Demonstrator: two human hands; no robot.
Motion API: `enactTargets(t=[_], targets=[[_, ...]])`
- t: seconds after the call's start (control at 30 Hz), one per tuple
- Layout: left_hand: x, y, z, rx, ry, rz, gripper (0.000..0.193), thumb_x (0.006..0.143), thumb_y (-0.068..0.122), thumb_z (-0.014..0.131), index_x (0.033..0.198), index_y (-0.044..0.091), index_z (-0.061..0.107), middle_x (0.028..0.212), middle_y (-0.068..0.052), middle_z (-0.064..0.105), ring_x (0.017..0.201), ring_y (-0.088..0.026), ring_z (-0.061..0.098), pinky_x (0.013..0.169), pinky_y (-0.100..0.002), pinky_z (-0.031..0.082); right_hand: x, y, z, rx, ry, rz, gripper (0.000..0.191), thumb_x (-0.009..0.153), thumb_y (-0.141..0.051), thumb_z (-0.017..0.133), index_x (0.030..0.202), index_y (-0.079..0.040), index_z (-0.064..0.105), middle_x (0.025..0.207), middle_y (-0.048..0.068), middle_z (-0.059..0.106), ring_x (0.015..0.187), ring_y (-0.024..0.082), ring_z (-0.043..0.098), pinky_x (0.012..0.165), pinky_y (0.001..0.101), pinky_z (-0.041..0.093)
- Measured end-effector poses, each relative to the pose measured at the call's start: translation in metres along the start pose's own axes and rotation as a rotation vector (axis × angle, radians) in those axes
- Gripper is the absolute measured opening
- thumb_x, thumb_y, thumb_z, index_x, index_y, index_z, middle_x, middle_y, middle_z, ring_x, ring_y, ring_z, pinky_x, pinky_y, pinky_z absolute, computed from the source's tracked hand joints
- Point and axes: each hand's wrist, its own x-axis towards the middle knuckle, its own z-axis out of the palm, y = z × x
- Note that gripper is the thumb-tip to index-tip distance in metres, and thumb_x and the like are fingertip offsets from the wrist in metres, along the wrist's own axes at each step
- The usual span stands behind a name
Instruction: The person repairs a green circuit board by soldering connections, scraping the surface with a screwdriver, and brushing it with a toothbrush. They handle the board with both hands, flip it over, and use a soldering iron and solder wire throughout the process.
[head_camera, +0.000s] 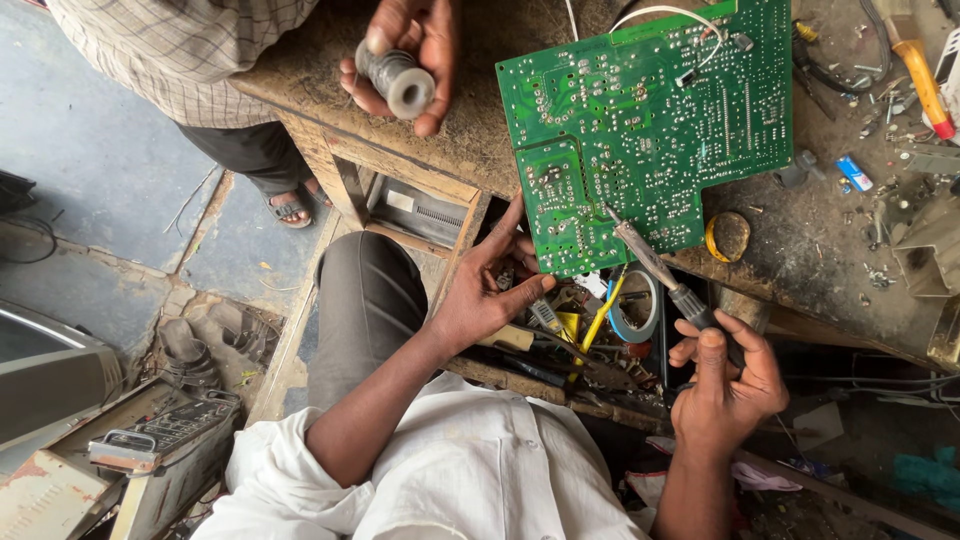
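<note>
A large green stepped circuit board (650, 130) lies solder-side up, overhanging the bench edge. A metal-tipped soldering iron with dark handle (660, 270) slants, tip touching its lower edge.
</note>
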Motion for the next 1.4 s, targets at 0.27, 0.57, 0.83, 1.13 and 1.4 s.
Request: enactTargets(t=[0.27,0.57,0.83,1.13,1.4], targets=[[0.059,-0.009,-0.002,0.02,-0.009,-0.005,0.099,0.094,0.008,0.078,0.169,0.013,0.013,0.111,-0.003,0.065,0.102,-0.011,0.063,0.1,-0.029,0.055,0.054,0.015,0.014,-0.03,-0.007,-0.026,0.022,0.109,-0.001,0.065,0.127,0.01,0.061,0.105,0.025,0.073,0.068,0.016,0.066,0.066,0.0266,0.055],[0.035,0.0,-0.023,0.002,0.007,-0.032,0.1,0.094,0.008,0.078,0.169,0.014,0.013,0.11,-0.003,0.065,0.102,-0.011,0.063,0.099,-0.029,0.055,0.028,0.006,0.029,-0.002,-0.024,-0.012,0.022,0.109,0.0,0.065,0.128,0.011,0.06,0.104,0.026,0.072,0.07,0.016,0.066,0.068,0.0274,0.055],[0.037,0.014,-0.03,-0.079,0.01,0.003,0.098,0.094,0.004,0.076,0.169,0.013,0.014,0.114,-0.004,0.066,0.107,-0.012,0.062,0.102,-0.029,0.054,0.031,-0.007,0.04,0.002,-0.022,-0.012,0.023,0.109,-0.001,0.066,0.128,0.011,0.06,0.101,0.026,0.072,0.069,0.017,0.066,0.064,0.0244,0.054],[0.034,-0.002,-0.039,-0.037,0.012,0.016,0.099,0.094,0.005,0.077,0.17,0.013,0.014,0.11,-0.004,0.068,0.103,-0.012,0.063,0.1,-0.029,0.052,0.027,0.007,0.042,-0.027,-0.01,0.025,0.024,0.109,-0.003,0.066,0.128,0.01,0.06,0.1,0.026,0.072,0.067,0.016,0.065,0.064,0.0242,0.051],[0.039,-0.004,-0.037,-0.02,0.026,0.016,0.099,0.093,0.006,0.079,0.169,0.012,0.017,0.111,-0.003,0.067,0.102,-0.012,0.063,0.097,-0.027,0.052,0.03,0.012,0.036,0.078,0.018,0.073,0.024,0.108,-0.005,0.066,0.127,0.008,0.061,0.101,0.027,0.072,0.069,0.018,0.066,0.063,0.0279,0.054]])
